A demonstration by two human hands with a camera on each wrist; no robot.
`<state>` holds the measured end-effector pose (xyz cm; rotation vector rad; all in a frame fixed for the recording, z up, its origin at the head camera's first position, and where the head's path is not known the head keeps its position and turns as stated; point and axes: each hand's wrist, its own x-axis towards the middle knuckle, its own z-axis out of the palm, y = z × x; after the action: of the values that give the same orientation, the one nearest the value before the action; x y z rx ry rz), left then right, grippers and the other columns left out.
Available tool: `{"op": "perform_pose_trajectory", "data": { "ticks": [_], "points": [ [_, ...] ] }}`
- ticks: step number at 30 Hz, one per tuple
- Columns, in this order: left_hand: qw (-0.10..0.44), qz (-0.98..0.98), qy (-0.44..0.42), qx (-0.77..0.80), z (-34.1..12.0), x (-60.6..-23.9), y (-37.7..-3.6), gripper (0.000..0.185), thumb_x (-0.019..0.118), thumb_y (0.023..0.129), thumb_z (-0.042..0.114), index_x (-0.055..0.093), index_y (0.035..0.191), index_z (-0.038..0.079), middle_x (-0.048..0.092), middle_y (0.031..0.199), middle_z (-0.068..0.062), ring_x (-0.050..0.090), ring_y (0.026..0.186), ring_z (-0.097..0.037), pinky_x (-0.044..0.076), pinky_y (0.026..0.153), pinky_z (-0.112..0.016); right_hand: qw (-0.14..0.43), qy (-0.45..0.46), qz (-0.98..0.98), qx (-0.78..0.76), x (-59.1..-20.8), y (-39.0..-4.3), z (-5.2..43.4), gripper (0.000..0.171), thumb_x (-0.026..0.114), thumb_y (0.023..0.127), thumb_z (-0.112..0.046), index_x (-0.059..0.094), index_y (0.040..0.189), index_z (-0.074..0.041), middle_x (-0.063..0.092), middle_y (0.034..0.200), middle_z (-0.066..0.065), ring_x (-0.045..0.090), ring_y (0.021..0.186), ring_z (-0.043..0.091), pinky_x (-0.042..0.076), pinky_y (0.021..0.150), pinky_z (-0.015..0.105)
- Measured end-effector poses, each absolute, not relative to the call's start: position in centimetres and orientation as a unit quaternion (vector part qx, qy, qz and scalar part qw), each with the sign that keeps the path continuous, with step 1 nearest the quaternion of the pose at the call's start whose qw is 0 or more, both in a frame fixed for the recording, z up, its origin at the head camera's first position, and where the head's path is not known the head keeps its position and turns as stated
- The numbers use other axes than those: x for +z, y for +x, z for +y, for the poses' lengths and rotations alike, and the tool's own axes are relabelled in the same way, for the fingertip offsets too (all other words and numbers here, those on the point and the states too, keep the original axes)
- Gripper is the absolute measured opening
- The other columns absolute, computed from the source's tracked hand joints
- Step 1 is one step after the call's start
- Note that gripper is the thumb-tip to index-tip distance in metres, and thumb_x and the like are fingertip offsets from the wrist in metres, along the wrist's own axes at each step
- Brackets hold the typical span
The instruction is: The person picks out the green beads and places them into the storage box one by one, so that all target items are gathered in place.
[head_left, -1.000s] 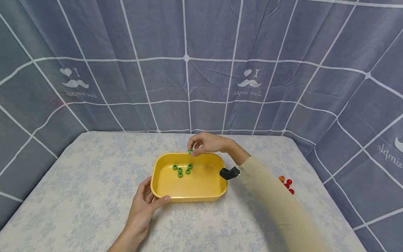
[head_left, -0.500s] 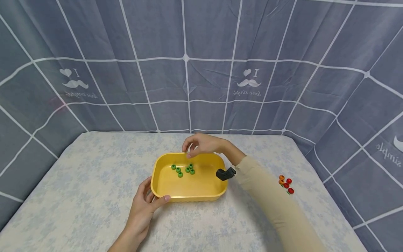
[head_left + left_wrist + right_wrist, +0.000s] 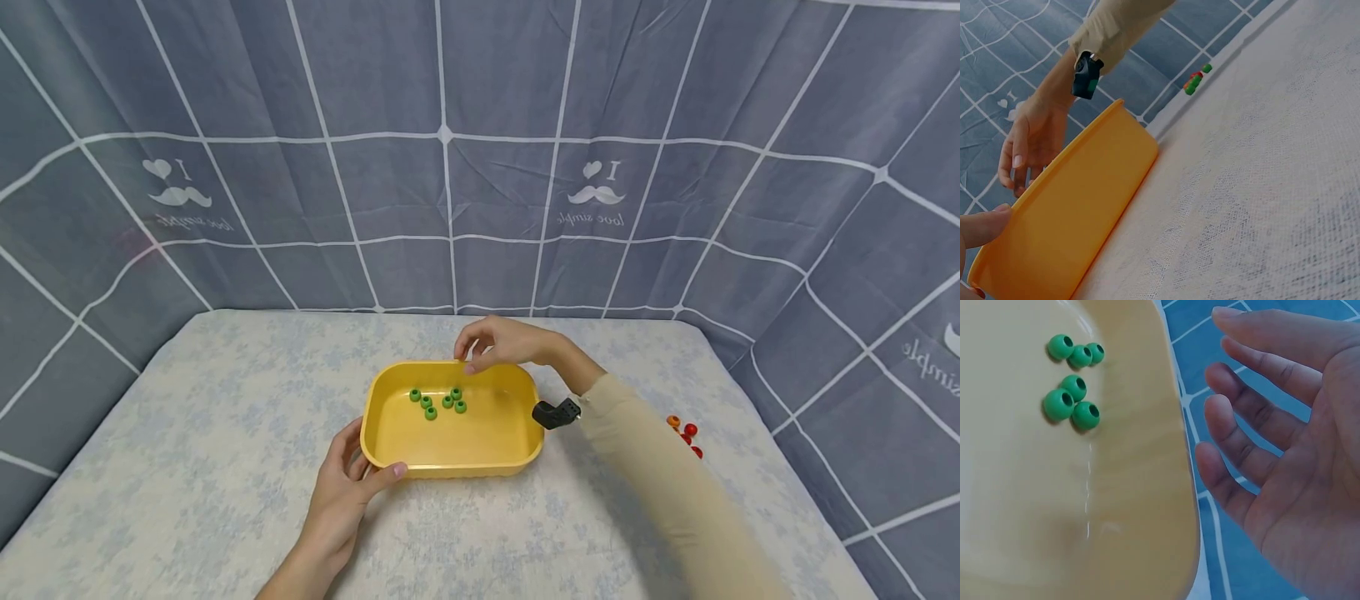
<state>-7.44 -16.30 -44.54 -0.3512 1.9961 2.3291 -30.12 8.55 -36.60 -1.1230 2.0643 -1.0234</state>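
A yellow rectangular tray [image 3: 450,446] sits on the table, with several green beads [image 3: 447,402] in two small clusters on its floor. Round holes show in these beads [image 3: 1059,405] in the right wrist view. My left hand [image 3: 337,500] grips the tray's near left corner, its thumb [image 3: 988,226] over the rim and fingers against the side. Above the far rim hovers my right hand [image 3: 512,342], fingers loosely bent and spread. The right wrist view shows nothing between those fingers, which are beside the tray's wall [image 3: 1160,456].
Several small red and orange pieces [image 3: 691,429] lie on the table at the right, partly behind the right sleeve [image 3: 645,467]; green parts show in the left wrist view. A black wrist camera [image 3: 557,414] overlaps the tray's right edge. A grey-blue checked curtain [image 3: 495,192] surrounds the table.
My right hand has let go of a green bead, which now lies in the tray with the others. That hand dipped left, then moved back right. The left hand stays on the tray.
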Motion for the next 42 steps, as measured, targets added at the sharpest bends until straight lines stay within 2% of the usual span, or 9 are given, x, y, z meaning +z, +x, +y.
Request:
{"op": "perform_pose_trajectory", "data": {
  "ticks": [6, 13, 26, 31, 34, 38, 42],
  "points": [
    [0.026, 0.646, -0.113, 0.755, -16.3, -44.5, -7.5, 0.1, 0.083, 0.089, 0.004, 0.018, 0.165, 0.01, 0.023, 0.166, -0.013, 0.036, 0.147, -0.029, 0.046, 0.105, -0.018, 0.284, -0.399, 0.784, -0.383, -36.9, -30.3, 9.8, 0.027, 0.076, 0.095, -0.01, 0.07, 0.117, 0.003, 0.067, 0.118, 0.017, 0.066, 0.098, 0.025, 0.059, 0.092, 0.035],
    [0.024, 0.645, -0.112, 0.755, -16.3, -44.5, -7.4, 0.1, 0.082, 0.089, 0.002, 0.018, 0.165, 0.009, 0.022, 0.166, -0.014, 0.036, 0.148, -0.03, 0.045, 0.105, -0.016, 0.283, -0.378, 0.794, -0.383, -36.7, -30.2, 11.7, 0.027, 0.077, 0.094, -0.013, 0.07, 0.117, 0.0, 0.068, 0.117, 0.015, 0.066, 0.1, 0.03, 0.059, 0.089, 0.037],
    [0.023, 0.645, -0.112, 0.755, -16.3, -44.6, -7.4, 0.1, 0.082, 0.089, 0.002, 0.016, 0.165, 0.009, 0.021, 0.166, -0.015, 0.036, 0.148, -0.03, 0.044, 0.107, -0.019, 0.277, -0.33, 0.816, -0.385, -36.7, -29.9, 15.6, 0.03, 0.077, 0.095, -0.014, 0.069, 0.12, 0.0, 0.066, 0.117, 0.008, 0.065, 0.101, 0.028, 0.059, 0.092, 0.042],
    [0.022, 0.648, -0.114, 0.752, -16.3, -44.6, -7.4, 0.101, 0.082, 0.089, 0.003, 0.016, 0.165, 0.009, 0.021, 0.166, -0.015, 0.035, 0.148, -0.03, 0.044, 0.107, -0.018, 0.275, -0.317, 0.819, -0.392, -36.8, -29.6, 17.4, 0.031, 0.075, 0.096, -0.012, 0.067, 0.122, 0.002, 0.063, 0.125, 0.018, 0.065, 0.102, 0.03, 0.058, 0.092, 0.041],
    [0.022, 0.649, -0.115, 0.752, -16.2, -44.6, -7.4, 0.101, 0.082, 0.089, 0.003, 0.017, 0.165, 0.009, 0.022, 0.166, -0.015, 0.035, 0.148, -0.03, 0.043, 0.108, -0.019, 0.273, -0.309, 0.82, -0.397, -37.0, -29.4, 18.6, 0.027, 0.074, 0.096, -0.012, 0.068, 0.121, -0.001, 0.06, 0.128, 0.024, 0.064, 0.102, 0.031, 0.057, 0.091, 0.041],
    [0.023, 0.648, -0.116, 0.752, -16.3, -44.6, -7.4, 0.101, 0.082, 0.089, 0.003, 0.016, 0.165, 0.009, 0.021, 0.166, -0.015, 0.035, 0.148, -0.03, 0.043, 0.109, -0.021, 0.269, -0.294, 0.825, -0.401, -37.2, -29.2, 20.3, 0.023, 0.075, 0.097, -0.013, 0.07, 0.119, -0.007, 0.06, 0.127, 0.025, 0.064, 0.101, 0.031, 0.057, 0.091, 0.042],
    [0.024, 0.646, -0.117, 0.754, -16.3, -44.7, -7.4, 0.102, 0.082, 0.089, 0.002, 0.016, 0.165, 0.009, 0.021, 0.166, -0.015, 0.035, 0.148, -0.03, 0.044, 0.109, -0.021, 0.264, -0.281, 0.83, -0.403, -37.3, -28.9, 21.9, 0.026, 0.072, 0.098, -0.009, 0.067, 0.122, -0.001, 0.06, 0.126, 0.026, 0.064, 0.102, 0.031, 0.056, 0.094, 0.047]
  ]
}}
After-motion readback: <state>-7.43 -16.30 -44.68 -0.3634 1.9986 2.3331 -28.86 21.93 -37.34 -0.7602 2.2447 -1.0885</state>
